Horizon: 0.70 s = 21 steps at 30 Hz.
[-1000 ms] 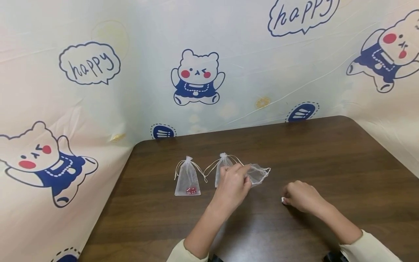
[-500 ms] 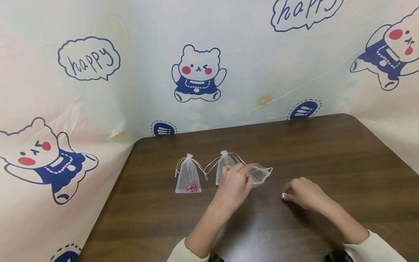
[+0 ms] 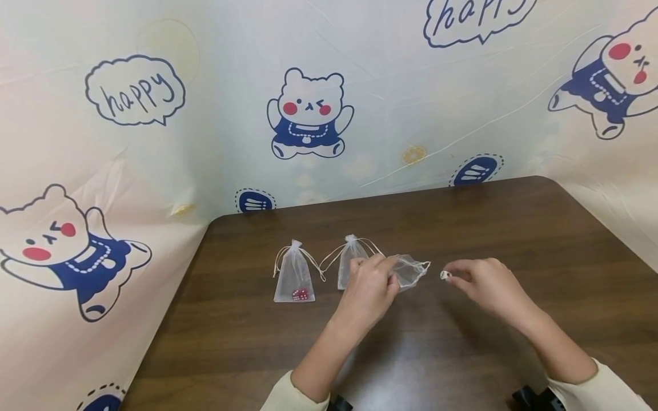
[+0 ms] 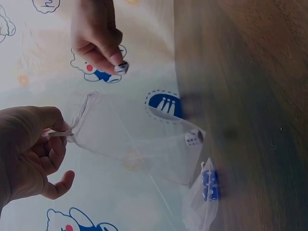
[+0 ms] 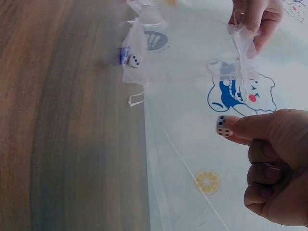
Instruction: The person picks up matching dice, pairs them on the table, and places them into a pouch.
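My left hand (image 3: 366,294) pinches the mouth of a sheer white drawstring pouch (image 3: 409,270), held up off the table. Inside its bottom corner lies a white die (image 4: 194,138), seen in the left wrist view. To the right of it, my right hand (image 3: 493,288) pinches another white die (image 5: 224,126) between thumb and forefinger, above the table and apart from the pouch. Behind the left hand is a second drawstring pouch (image 3: 352,251), partly hidden in the head view; blue dice (image 4: 210,185) show in it in the left wrist view.
A third sheer pouch (image 3: 294,271), tied at the neck with red dice (image 3: 300,294) in its bottom, is at the left on the brown wooden table (image 3: 231,354). A printed cloth (image 3: 216,114) with bears hangs behind the table.
My right hand has lifted the white die off the table and carried it upward, nearer the mouth of the held pouch. The left hand has stayed nearly still.
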Motion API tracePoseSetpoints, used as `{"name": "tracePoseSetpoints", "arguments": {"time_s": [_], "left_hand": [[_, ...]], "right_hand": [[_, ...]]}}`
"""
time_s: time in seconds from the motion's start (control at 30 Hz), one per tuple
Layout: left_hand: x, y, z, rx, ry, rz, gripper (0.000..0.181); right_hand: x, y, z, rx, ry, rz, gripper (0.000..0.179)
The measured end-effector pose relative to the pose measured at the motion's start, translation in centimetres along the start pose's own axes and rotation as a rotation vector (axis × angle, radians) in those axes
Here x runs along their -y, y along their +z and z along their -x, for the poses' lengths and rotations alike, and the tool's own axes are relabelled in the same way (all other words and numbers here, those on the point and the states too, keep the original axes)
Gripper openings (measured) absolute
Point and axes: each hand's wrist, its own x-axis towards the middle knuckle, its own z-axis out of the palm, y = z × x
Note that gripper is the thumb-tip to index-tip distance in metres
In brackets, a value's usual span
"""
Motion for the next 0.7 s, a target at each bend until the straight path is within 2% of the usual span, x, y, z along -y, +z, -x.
{"name": "tracePoseSetpoints", "arguments": {"time_s": [0.23,0.43,0.53,0.67,0.7], "left_hand": [[-0.1,0.1,0.0,0.001,0.003,-0.016,0.029],[-0.1,0.1,0.0,-0.005,0.01,-0.027,0.028],[0.0,0.1,0.0,-0.004,0.012,-0.025,0.029],[0.0,0.2,0.0,-0.016,0.035,-0.034,0.028],[0.0,0.2,0.1,-0.02,0.042,-0.037,0.028]], "right_hand": [[0.5,-0.4,0.0,-0.166,-0.014,-0.03,0.021],[0.7,-0.3,-0.2,-0.365,-0.123,-0.065,0.026],[0.8,-0.4,-0.2,-0.454,-0.184,-0.099,0.022],[1.0,-0.5,-0.3,-0.558,-0.253,-0.164,0.048],[1.1,-0.5,-0.3,-0.575,-0.256,-0.175,0.047]]}}
